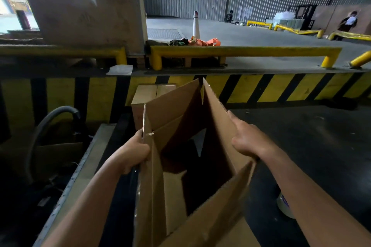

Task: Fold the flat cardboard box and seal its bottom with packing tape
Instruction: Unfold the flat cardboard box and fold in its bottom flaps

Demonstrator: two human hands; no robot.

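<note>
The cardboard box point(174, 106) is plain brown corrugated board, matte and creased along its fold lines. It is held up in the middle of the view, pulled open into a rough tube so its dark inside shows. Its flaps hang loose at the near end, and one slants across the lower right. The left hand point(136, 150) grips the box's raw left edge, where the fluted core shows. Its fingers point(143, 152) are curled tight round the board. The right hand point(247, 140) holds the right wall with the thumb lying along the outer face; its other fingers are hidden, so I cannot tell how they lie. A lighter sheet of cardboard point(173, 196) shows through the open box.

Just behind the box stands a second, closed carton point(144, 96), its lower part blocked by the held one. Left of the arms runs a pale surface point(84, 166) with a riveted metal edge, and beyond it a grey ribbed hose point(50, 118) curves downward. A whitish roll point(285, 204) sits on the dark floor at lower right, half covered by the right forearm. Ahead is a dock edge painted in yellow and black stripes point(281, 88), topped by a round yellow rail point(241, 50). A worn wooden crate point(84, 12) and a white traffic cone point(196, 26) stand further back.
</note>
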